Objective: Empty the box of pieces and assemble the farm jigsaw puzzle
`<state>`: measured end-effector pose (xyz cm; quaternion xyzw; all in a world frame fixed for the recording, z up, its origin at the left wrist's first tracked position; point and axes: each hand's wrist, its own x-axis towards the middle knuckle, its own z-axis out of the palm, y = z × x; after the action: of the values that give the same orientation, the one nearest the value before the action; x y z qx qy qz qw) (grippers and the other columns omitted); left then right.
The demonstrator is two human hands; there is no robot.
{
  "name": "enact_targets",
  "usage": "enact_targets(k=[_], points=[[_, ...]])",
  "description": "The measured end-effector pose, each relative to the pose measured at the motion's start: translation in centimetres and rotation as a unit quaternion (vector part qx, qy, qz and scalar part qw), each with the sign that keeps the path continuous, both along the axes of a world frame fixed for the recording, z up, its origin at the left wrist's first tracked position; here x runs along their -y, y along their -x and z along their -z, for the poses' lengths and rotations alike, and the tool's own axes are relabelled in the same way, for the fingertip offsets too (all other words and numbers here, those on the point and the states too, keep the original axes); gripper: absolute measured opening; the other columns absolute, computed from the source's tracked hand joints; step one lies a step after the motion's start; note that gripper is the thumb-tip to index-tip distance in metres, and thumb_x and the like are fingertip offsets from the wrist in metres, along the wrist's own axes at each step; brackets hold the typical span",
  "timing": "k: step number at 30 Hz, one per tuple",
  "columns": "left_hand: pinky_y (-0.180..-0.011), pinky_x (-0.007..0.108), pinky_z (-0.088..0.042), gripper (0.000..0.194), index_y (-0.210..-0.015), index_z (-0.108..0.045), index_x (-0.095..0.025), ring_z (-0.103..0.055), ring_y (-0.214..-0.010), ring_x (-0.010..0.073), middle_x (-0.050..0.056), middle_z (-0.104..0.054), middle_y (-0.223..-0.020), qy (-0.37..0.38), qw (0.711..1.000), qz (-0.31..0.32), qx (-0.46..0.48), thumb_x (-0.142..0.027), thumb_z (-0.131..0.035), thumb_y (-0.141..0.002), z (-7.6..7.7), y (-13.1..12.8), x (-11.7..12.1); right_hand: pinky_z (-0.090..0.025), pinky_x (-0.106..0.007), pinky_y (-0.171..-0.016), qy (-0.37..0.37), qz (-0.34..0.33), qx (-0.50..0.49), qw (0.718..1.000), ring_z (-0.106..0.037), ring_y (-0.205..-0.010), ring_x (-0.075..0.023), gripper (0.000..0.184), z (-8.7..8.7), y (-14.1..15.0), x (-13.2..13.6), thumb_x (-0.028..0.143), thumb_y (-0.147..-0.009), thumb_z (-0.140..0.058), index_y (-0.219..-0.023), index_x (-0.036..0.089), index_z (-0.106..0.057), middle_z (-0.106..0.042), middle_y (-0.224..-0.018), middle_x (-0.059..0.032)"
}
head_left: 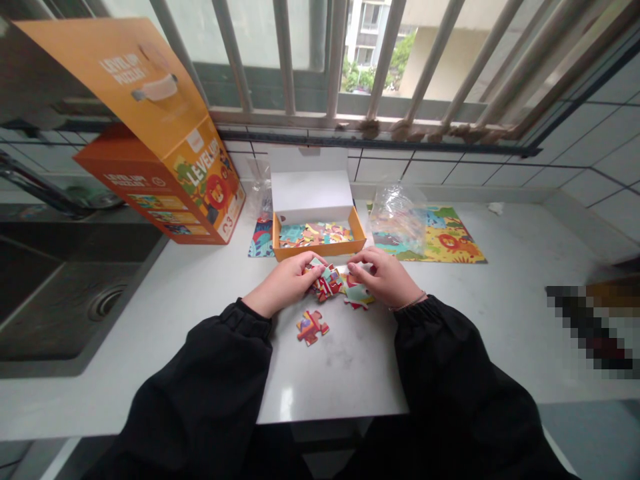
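Observation:
My left hand [290, 279] is closed around a small bunch of colourful jigsaw puzzle pieces [327, 283], red, white and pale green, just in front of the open box. Close by on the right, my right hand [387, 277] has its fingers curled over more puzzle pieces [358, 295] with green and red on them; its fingertips partly cover them. One loose puzzle piece [312, 327], red with purple and yellow, lies flat on the counter nearer to me. Behind both hands, a small orange box [320, 252] with its white lid raised holds many more pieces.
An orange puzzle carton [200, 193] stands open at the left, beside a dark sink [45, 300]. Clear plastic bags [400, 210] lie on an illustrated sheet [453, 240] at the right. The white counter [350, 380] ends close to me. Window bars [285, 60] rise behind.

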<state>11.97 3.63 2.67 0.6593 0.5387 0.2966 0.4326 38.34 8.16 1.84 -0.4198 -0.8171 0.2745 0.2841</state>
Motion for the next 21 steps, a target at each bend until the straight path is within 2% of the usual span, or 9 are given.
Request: enact_targets(k=[1,3,5,6,9,13,17,21], points=[[-0.062,0.027,-0.047,0.040,-0.117,-0.072,-0.020,-0.062,-0.069,0.0166,0.003,-0.073,-0.087,0.007,1.000,-0.002,0.026,-0.056,-0.061,-0.102,0.2,-0.2,0.0,-0.052,-0.042,-0.099,-0.003,-0.019,-0.006,1.000,-0.070,-0.106,-0.0274,0.026,-0.1,0.1,0.0,0.049,-0.100,-0.071,-0.107,0.024,-0.078,-0.078,-0.111,-0.0097],[-0.064,0.027,-0.050,0.042,-0.121,-0.069,-0.020,-0.064,-0.070,0.0159,0.003,-0.074,-0.090,0.035,0.995,-0.003,0.094,-0.057,-0.063,-0.102,0.5,-0.7,0.1,-0.051,-0.046,-0.107,0.006,-0.052,-0.014,0.999,-0.070,-0.118,-0.0305,0.040,-0.2,0.4,0.2,0.052,-0.091,-0.085,-0.120,0.026,-0.076,-0.078,-0.122,-0.0105],[-0.070,0.028,-0.056,0.045,-0.125,-0.064,-0.021,-0.068,-0.074,0.0155,0.003,-0.074,-0.096,0.074,0.981,-0.002,0.178,-0.059,-0.066,-0.101,0.6,-1.3,0.3,-0.052,-0.047,-0.110,0.025,-0.066,-0.021,0.997,-0.070,-0.123,-0.0318,0.057,-0.1,0.6,0.4,0.049,-0.082,-0.093,-0.131,0.027,-0.072,-0.076,-0.131,-0.0102],[-0.074,0.030,-0.058,0.046,-0.126,-0.062,-0.021,-0.070,-0.077,0.0155,0.004,-0.075,-0.099,0.090,0.972,-0.001,0.217,-0.059,-0.068,-0.100,0.6,-1.5,0.4,-0.053,-0.046,-0.109,0.034,-0.066,-0.025,0.997,-0.070,-0.123,-0.0314,0.061,-0.1,0.6,0.4,0.046,-0.082,-0.094,-0.134,0.027,-0.071,-0.076,-0.134,-0.0097],[-0.086,0.033,-0.063,0.048,-0.125,-0.060,-0.022,-0.073,-0.086,0.0154,0.004,-0.075,-0.107,0.096,0.955,-0.011,0.282,-0.058,-0.074,-0.098,0.2,-1.8,0.6,-0.057,-0.042,-0.100,0.056,-0.049,-0.040,0.996,-0.074,-0.112,-0.0270,0.052,-0.1,0.6,0.6,0.041,-0.089,-0.087,-0.135,0.027,-0.068,-0.078,-0.129,-0.0075],[-0.086,0.034,-0.064,0.049,-0.122,-0.061,-0.022,-0.072,-0.090,0.0169,0.003,-0.072,-0.103,0.060,0.959,-0.054,0.271,-0.061,-0.075,-0.097,0.0,-1.5,0.2,-0.059,-0.037,-0.085,0.092,-0.012,-0.075,0.993,-0.076,-0.092,-0.0231,0.041,-0.2,0.4,0.6,0.043,-0.092,-0.081,-0.127,0.026,-0.067,-0.080,-0.105,-0.0041],[-0.077,0.029,-0.061,0.046,-0.119,-0.065,-0.021,-0.067,-0.079,0.0141,0.001,-0.069,-0.094,0.030,0.970,-0.086,0.224,-0.061,-0.073,-0.098,0.1,-1.0,-0.1,-0.060,-0.036,-0.074,0.174,-0.009,-0.147,0.974,-0.075,-0.080,-0.0223,0.046,-0.2,0.5,0.7,0.053,-0.093,-0.079,-0.126,0.026,-0.063,-0.077,-0.092,-0.0021],[-0.071,0.026,-0.056,0.040,-0.119,-0.066,-0.021,-0.063,-0.071,0.0120,0.000,-0.067,-0.089,0.013,0.974,-0.098,0.202,-0.056,-0.071,-0.100,0.0,-0.8,-0.1,-0.059,-0.034,-0.068,0.218,-0.010,-0.217,0.952,-0.071,-0.072,-0.0204,0.049,-0.1,0.6,0.8,0.063,-0.093,-0.077,-0.122,0.026,-0.061,-0.072,-0.085,-0.0001]])
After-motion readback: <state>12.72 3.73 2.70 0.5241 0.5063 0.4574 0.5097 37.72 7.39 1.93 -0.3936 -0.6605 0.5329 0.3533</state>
